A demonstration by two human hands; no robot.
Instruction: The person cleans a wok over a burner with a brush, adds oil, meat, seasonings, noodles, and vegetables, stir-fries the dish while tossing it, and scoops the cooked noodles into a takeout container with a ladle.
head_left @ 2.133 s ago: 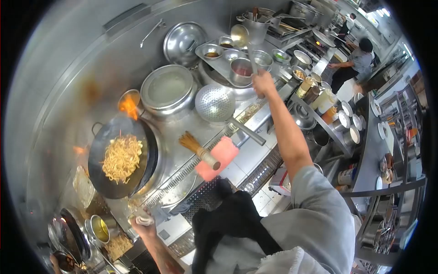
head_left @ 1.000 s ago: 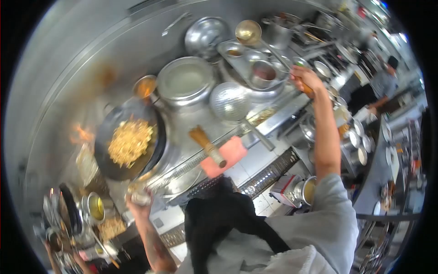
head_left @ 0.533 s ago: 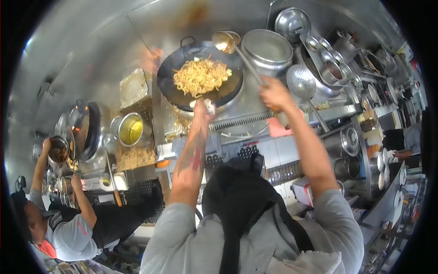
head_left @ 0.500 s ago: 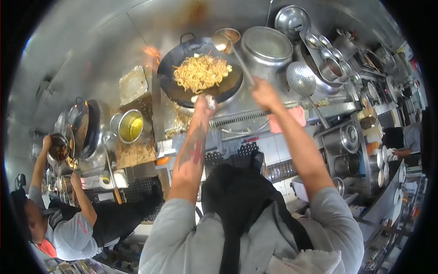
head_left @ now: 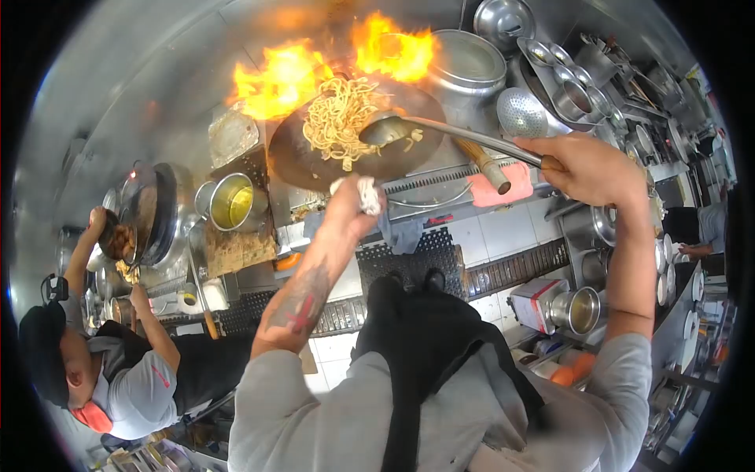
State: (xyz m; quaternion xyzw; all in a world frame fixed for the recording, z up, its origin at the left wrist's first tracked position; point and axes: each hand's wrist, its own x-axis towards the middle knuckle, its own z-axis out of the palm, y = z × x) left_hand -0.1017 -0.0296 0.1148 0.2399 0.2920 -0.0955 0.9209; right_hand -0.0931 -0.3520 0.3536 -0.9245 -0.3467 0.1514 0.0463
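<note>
My left hand (head_left: 346, 212) is closed on a white cloth (head_left: 367, 194) at the near edge of a wok (head_left: 295, 153). Any wok handle under the cloth is hidden. Noodles (head_left: 334, 118) are heaped toward the far side of the wok, some over the dark metal. Closed around the end of a long ladle (head_left: 480, 141), my right hand (head_left: 594, 169) is out to the right of the wok. The ladle's bowl lies over the wok beside the noodles. Large flames (head_left: 283, 79) rise behind the wok's far rim.
To the left stands a metal pot of yellow liquid (head_left: 232, 200). A perforated skimmer (head_left: 521, 112), a wooden handle (head_left: 487, 169) and a pink cloth (head_left: 503, 185) are on the right. A co-worker (head_left: 130, 377) at left holds a pan (head_left: 118, 236) near another wok.
Flames have flared up behind the wok. The noodles have shifted toward its far side. My right hand has moved right, and the ladle's bowl has come over the wok.
</note>
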